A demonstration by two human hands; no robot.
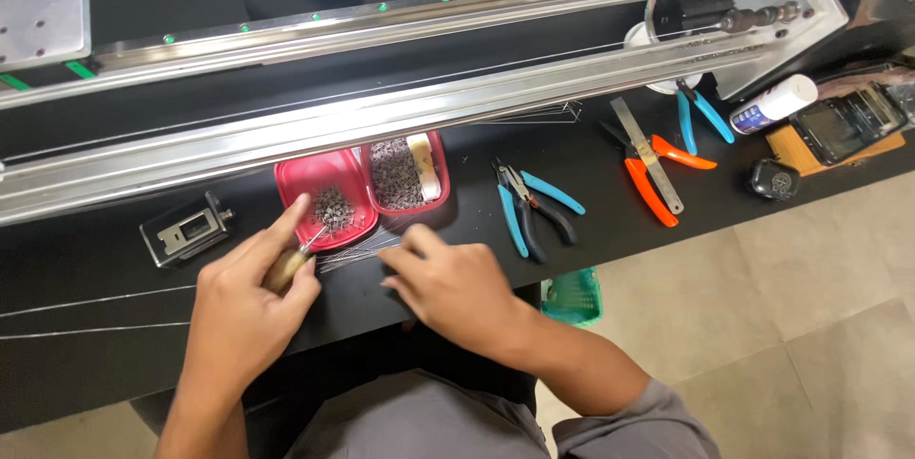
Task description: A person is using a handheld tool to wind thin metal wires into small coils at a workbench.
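Two hands were at work at lower centre: a wooden-handled pick [291,264] was gripped by the left hand [243,302], its tip in the red tray [300,183] of small metal parts [334,206]. The right hand [457,283] was pressed flat, fingers together, on thin wires [357,254]. Picking a part seemed in hand; a steady tip would be needed next.

My left hand [243,302] sits at about eight o'clock in my view, its forearm rising from the bottom edge toward one o'clock. Its fingers are curled in a closed grip, the index finger [286,216] stretched out straight toward one o'clock and the thumb pressed along the side. My right hand [457,283] lies palm down near the centre, knuckles up, its fingers bent and pointing toward ten o'clock, closed on nothing I can see. Its forearm runs back toward five o'clock to a bent elbow in a grey sleeve.
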